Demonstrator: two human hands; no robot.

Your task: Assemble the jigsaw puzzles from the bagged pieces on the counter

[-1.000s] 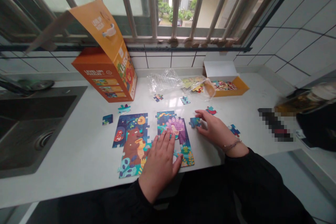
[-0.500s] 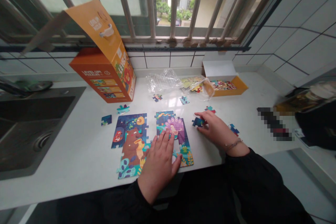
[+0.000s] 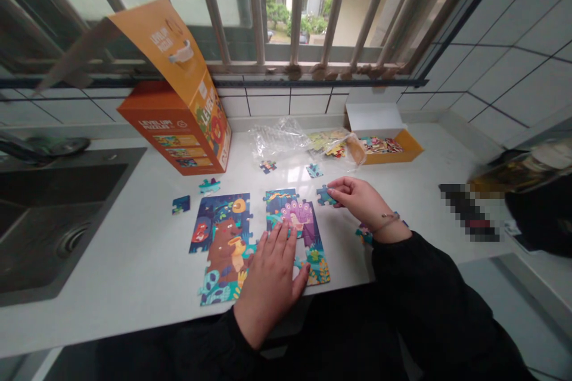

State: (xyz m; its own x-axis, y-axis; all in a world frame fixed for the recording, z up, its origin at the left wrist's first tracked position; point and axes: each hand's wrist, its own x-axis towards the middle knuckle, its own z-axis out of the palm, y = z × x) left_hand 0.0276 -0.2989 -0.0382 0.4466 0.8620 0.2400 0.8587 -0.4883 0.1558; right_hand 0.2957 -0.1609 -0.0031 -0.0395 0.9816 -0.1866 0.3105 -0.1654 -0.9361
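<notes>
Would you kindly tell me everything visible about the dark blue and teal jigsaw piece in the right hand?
The small, flat, dark blue and teal jigsaw piece looks like printed cardboard, with rounded knobs along its edges. The bare right hand pinches its right side, partly covering it. It is beside the upper right of the purple peacock puzzle section, not joined to it. Whether it touches the glossy white countertop is unclear.

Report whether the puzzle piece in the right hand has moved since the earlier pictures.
Yes: judged against the fixed window bars, the blue puzzle piece in the right hand has shifted forward, toward them.
</notes>
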